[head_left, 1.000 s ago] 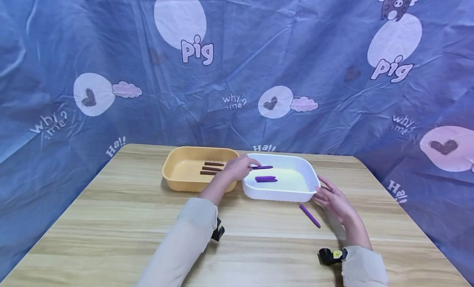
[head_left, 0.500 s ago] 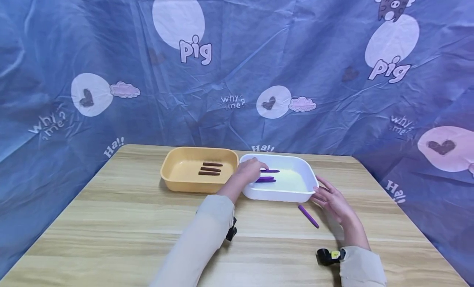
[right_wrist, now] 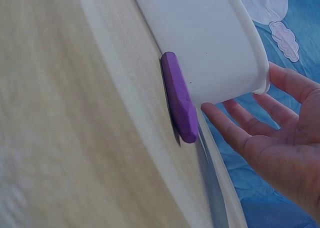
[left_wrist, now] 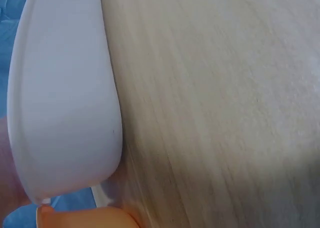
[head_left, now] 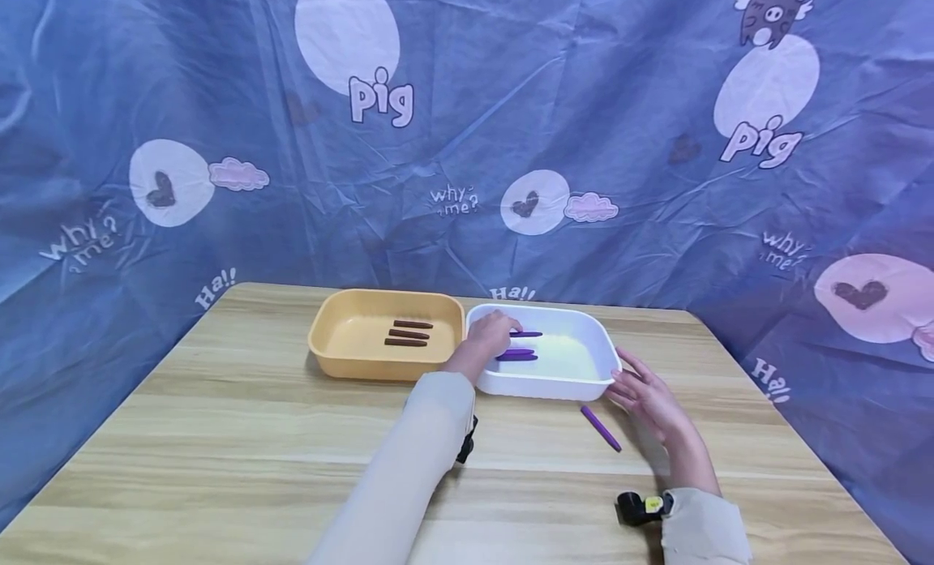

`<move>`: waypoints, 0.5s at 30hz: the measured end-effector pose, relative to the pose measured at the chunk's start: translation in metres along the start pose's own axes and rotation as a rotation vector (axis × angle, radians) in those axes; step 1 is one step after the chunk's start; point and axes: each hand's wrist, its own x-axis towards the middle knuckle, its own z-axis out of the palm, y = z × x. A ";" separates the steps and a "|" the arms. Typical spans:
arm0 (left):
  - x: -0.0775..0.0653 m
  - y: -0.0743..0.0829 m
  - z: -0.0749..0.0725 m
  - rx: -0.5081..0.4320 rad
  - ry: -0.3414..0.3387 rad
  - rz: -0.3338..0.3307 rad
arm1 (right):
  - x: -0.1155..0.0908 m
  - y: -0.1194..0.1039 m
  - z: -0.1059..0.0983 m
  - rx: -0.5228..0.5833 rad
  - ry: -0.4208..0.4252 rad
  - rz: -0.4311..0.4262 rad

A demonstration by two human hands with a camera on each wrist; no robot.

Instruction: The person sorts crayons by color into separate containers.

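My left hand (head_left: 490,333) reaches over the left end of a white tray (head_left: 543,386), its fingers at the near end of a purple crayon (head_left: 529,334) that they pinch. Two more purple crayons (head_left: 516,355) lie side by side in that tray, partly behind the hand. My right hand (head_left: 645,396) rests against the tray's right end with fingers loosely extended; in the right wrist view the fingertips (right_wrist: 209,109) are right at its corner. Another purple crayon (head_left: 601,429) lies on the table in front of the tray. The left wrist view hides the left fingertips behind the tray wall.
A yellow-orange tray (head_left: 372,370) stands close against the white one on its left, with three brown crayons (head_left: 409,334) inside. Both sit on a wood-grain table (head_left: 241,435), in front of a blue printed curtain (head_left: 438,143).
The left hand has moved right, from the gap between the trays to over the white tray, carrying the purple crayon along. The right hand stays at the tray's end.
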 end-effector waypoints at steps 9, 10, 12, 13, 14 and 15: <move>-0.001 0.000 0.005 0.006 -0.043 0.003 | 0.000 -0.001 0.000 -0.002 -0.007 -0.009; -0.001 0.000 0.005 0.012 -0.046 0.007 | 0.000 -0.001 0.000 -0.003 -0.008 -0.010; -0.003 0.001 0.006 0.018 -0.051 0.010 | 0.000 -0.001 0.000 -0.004 -0.007 -0.010; -0.004 0.001 0.006 0.024 -0.050 0.012 | 0.000 -0.001 0.000 -0.008 -0.006 -0.010; -0.004 0.001 0.007 0.033 -0.051 0.014 | 0.000 -0.001 0.000 -0.011 -0.006 -0.009; -0.004 0.001 0.007 0.034 -0.049 0.013 | 0.000 -0.001 0.000 -0.014 -0.004 -0.008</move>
